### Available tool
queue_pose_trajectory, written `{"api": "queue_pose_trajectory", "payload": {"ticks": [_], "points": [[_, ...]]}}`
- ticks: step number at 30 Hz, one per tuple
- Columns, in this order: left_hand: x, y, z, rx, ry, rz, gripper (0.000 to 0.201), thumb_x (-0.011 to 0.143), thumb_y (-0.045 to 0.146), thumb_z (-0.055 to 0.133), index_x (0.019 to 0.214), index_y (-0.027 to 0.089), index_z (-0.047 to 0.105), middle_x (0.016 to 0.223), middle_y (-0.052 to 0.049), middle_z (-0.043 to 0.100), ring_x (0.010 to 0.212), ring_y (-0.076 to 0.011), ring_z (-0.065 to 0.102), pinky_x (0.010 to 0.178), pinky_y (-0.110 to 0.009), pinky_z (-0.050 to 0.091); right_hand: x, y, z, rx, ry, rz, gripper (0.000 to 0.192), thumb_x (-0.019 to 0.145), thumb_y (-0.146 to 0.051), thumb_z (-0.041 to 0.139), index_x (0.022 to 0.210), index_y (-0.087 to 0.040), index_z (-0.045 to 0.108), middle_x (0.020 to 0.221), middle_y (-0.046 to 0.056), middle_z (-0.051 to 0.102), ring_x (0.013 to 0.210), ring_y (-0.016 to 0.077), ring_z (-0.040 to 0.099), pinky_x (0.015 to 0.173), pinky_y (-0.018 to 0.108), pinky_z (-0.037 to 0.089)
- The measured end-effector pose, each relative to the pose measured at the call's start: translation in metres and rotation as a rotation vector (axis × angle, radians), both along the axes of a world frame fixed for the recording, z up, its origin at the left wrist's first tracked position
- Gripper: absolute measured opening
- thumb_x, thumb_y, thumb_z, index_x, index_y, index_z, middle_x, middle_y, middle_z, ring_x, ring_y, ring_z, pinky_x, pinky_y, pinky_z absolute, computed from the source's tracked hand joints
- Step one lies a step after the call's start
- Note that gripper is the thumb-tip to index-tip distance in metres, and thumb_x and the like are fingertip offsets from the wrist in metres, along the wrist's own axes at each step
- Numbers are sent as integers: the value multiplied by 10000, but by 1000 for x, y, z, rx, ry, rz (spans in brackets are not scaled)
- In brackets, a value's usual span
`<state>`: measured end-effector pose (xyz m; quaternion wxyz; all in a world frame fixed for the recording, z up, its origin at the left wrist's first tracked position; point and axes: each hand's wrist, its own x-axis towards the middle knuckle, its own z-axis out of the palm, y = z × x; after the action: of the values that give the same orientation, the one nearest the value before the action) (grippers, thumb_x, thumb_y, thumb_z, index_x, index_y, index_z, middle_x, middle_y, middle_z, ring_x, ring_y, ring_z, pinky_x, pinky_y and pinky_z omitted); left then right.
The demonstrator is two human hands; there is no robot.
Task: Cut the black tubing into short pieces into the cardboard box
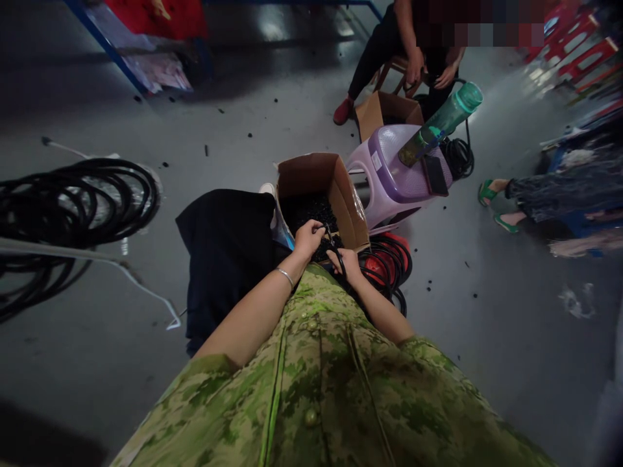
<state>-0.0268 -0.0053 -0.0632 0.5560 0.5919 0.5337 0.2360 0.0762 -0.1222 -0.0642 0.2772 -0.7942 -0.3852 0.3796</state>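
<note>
Over the open box (341, 194) of small black bits, the left hand (307, 239) pinched a black tube (335, 256) while the right hand (341, 261), curled shut, gripped what looked like cutters. Trimming seemed underway; the next cut called for a steady feed.

Legible text, brands, numbers: none. A small white label on the side of the purple stool (384, 170) carries marks too small to read. The papers (160, 70) lying under the blue rack (104, 44) at upper left show blurred print that cannot be made out, and the red items (579, 48) at upper right, the box (318, 185) and the green bottle (445, 120) show no readable lettering.
</note>
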Motion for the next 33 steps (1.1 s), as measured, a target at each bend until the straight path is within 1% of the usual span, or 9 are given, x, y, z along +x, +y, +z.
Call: {"api": "queue_pose_trajectory", "payload": {"ticks": [4, 6, 8, 12, 16, 19, 22, 27, 33], "points": [[0, 0, 2, -81, -1, 6, 160, 815, 302, 598, 745, 176, 666, 650, -22, 659, 627, -149, 586, 627, -248, 457, 1, -1, 0, 3, -32, 17, 544, 813, -661, 599, 533, -206, 494, 462, -23, 524, 403, 121, 549, 448, 211, 385], [-1, 0, 4, -84, 9, -15, 175, 818, 287, 584, 698, 175, 645, 643, -23, 654, 604, -143, 563, 597, -244, 437, 3, -3, 3, -7, -53, 30, 547, 817, -654, 604, 525, -204, 497, 456, -22, 520, 410, 122, 554, 462, 211, 390], [-2, -1, 7, -78, 1, -33, 169, 819, 269, 575, 691, 177, 634, 637, -14, 644, 587, -135, 542, 575, -237, 418, 6, -5, 7, -21, -52, 38, 549, 815, -654, 610, 524, -202, 500, 453, -24, 520, 411, 120, 554, 468, 211, 391], [-1, -2, 11, -32, -12, -73, 139, 804, 245, 580, 691, 184, 632, 609, 6, 619, 596, -132, 534, 577, -230, 405, 16, -1, 14, -67, 71, 49, 534, 807, -666, 620, 571, -193, 548, 484, -22, 564, 405, 103, 537, 453, 202, 391], [-1, -2, 13, 42, -10, -164, 113, 768, 222, 605, 664, 186, 631, 625, 10, 620, 637, -137, 545, 624, -239, 415, 26, 9, 15, -105, 187, 44, 512, 816, -657, 627, 645, -174, 607, 558, 2, 625, 445, 100, 562, 451, 192, 405], [-1, -2, 13, 33, -26, -194, 111, 764, 213, 605, 660, 183, 631, 625, 13, 617, 640, -136, 546, 634, -243, 419, 27, 12, 13, -98, 214, 40, 512, 819, -662, 621, 671, -172, 622, 589, 10, 638, 464, 101, 574, 453, 190, 411], [0, -2, 12, -20, -51, -170, 123, 762, 199, 605, 641, 180, 617, 596, 17, 603, 605, -128, 534, 611, -238, 412, 22, 8, 11, -66, 211, 27, 530, 826, -679, 592, 668, -173, 616, 560, 2, 615, 436, 93, 549, 449, 190, 406], [0, -2, 12, -128, -89, -100, 156, 776, 246, 626, 637, 180, 599, 556, 20, 586, 528, -112, 502, 564, -232, 404, 12, -1, 11, -9, 113, 23, 602, 791, -730, 580, 541, -184, 534, 473, -7, 542, 376, 91, 509, 428, 197, 379], [1, -2, 8, -134, -55, -61, 199, 778, 335, 648, 658, 180, 619, 580, 3, 611, 557, -126, 530, 570, -241, 423, 6, -6, 11, 0, 79, -10, 603, 752, -757, 594, 541, -199, 508, 459, -14, 521, 368, 114, 511, 407, 217, 369]]}}
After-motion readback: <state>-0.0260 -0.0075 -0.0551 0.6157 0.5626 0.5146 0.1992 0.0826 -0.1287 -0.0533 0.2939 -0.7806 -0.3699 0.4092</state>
